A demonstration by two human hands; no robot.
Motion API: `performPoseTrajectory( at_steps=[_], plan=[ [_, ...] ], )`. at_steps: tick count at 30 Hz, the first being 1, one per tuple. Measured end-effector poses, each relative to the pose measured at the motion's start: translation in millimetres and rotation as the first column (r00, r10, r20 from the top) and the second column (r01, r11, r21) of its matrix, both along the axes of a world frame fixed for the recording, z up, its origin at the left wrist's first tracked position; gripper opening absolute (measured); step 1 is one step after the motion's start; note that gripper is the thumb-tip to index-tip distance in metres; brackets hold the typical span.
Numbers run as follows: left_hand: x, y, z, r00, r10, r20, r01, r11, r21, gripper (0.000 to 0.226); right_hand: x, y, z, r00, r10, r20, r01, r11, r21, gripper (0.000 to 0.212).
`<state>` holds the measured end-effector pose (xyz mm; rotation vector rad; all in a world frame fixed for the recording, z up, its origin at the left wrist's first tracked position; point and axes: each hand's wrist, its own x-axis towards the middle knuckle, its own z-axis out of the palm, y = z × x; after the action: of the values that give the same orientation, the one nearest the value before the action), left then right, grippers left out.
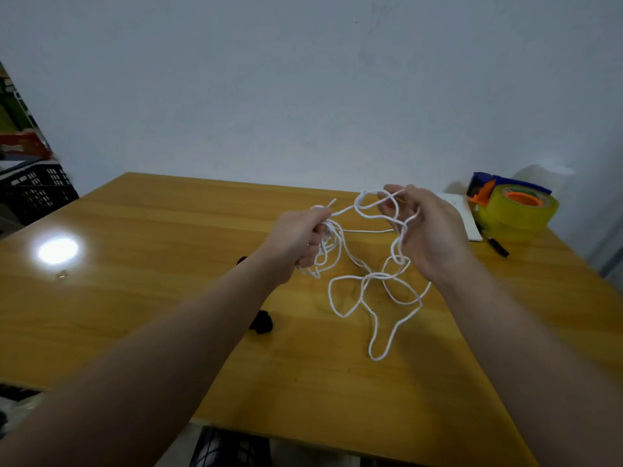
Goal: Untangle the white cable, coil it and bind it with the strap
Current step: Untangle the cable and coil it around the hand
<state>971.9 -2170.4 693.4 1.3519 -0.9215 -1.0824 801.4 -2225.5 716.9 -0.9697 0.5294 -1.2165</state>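
Observation:
A tangled white cable (371, 288) hangs between both raised hands above the wooden table (151, 298). My left hand (296, 241) grips a bunch of loops, with one free end sticking up past its knuckles. My right hand (428, 230) holds other loops hooked over its curled fingers. Below the hands the cable droops in several crossed loops that reach the tabletop. A black strap (262, 321) lies on the table under my left forearm, partly hidden by it.
A yellow tape roll in a blue and orange dispenser (512, 207) stands at the back right beside a white sheet (468, 217) and a black pen (498, 247). A black crate (33, 190) sits off the table's left. A small clear object (62, 274) lies at left.

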Motion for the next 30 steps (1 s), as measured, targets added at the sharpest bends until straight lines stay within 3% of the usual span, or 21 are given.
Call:
performPoseTrajectory(
  at_steps=[2, 7, 11, 13, 16, 19, 22, 25, 27, 28, 29, 30],
  plan=[
    [-1.5, -4.6, -4.7, 0.997, 0.028, 0.075, -0.028, 1.0, 0.003, 0.039, 3.6, 7.6, 3.1, 0.995, 0.035, 0.097, -0.037, 0.999, 0.012, 0.023],
    [-3.4, -26.6, -10.3, 0.97, 0.115, 0.212, -0.124, 0.992, 0.026, 0.039, 11.3, 24.6, -2.8, 0.984, -0.145, 0.104, 0.152, 0.987, -0.057, 0.027],
    [-3.2, -38.3, -9.6, 0.944, 0.175, 0.281, -0.194, 0.98, 0.041, 0.04, 13.5, 29.5, -7.9, 0.985, -0.106, 0.138, 0.121, 0.987, -0.106, 0.038],
    [-4.0, -40.3, -7.2, 0.941, 0.157, 0.299, -0.176, 0.984, 0.04, 0.041, 10.2, 26.6, -9.8, 0.987, -0.144, 0.067, 0.149, 0.986, -0.075, 0.04],
    [-7.2, -39.2, -4.5, 0.951, 0.168, 0.259, -0.174, 0.985, 0.002, 0.04, 0.9, 11.4, -15.9, 0.955, -0.217, -0.201, 0.215, 0.976, -0.028, 0.033],
    [-7.9, -34.1, -1.6, 0.967, 0.153, 0.204, -0.14, 0.987, -0.077, 0.037, -8.6, 1.5, -19.9, 0.823, -0.151, -0.547, 0.127, 0.988, -0.083, 0.032],
    [-11.5, -25.3, 2.1, 0.966, 0.076, 0.248, -0.044, 0.99, -0.132, 0.035, -9.6, 1.4, -16.6, 0.556, -0.141, -0.819, -0.151, 0.952, -0.266, 0.039],
    [-13.7, -21.9, 8.5, 0.975, 0.068, 0.209, -0.039, 0.989, -0.14, 0.034, -3.6, -0.8, -15.3, 0.351, -0.381, -0.855, -0.276, 0.831, -0.483, 0.014],
    [-7.6, -19.2, 15.6, 0.994, 0.081, 0.074, -0.071, 0.99, -0.12, 0.037, -2.4, -6.7, -16.1, 0.178, -0.529, -0.83, -0.352, 0.754, -0.555, 0.014],
    [-2.1, -17.4, 18.4, 0.997, 0.074, -0.02, -0.076, 0.992, -0.097, 0.038, -2.7, -8.3, -17.1, 0.14, -0.569, -0.81, -0.383, 0.724, -0.574, 0.017],
    [3.6, -15.8, 20.0, 0.994, 0.05, -0.099, -0.057, 0.996, -0.072, 0.039, -3.7, -10.1, -18.5, 0.16, -0.587, -0.794, -0.377, 0.706, -0.599, 0.021],
    [8.4, -13.6, 19.6, 0.99, 0.014, -0.142, -0.02, 0.999, -0.047, 0.04, -4.7, -11.1, -18.5, 0.255, -0.564, -0.785, -0.323, 0.716, -0.619, 0.025]
  ],
)
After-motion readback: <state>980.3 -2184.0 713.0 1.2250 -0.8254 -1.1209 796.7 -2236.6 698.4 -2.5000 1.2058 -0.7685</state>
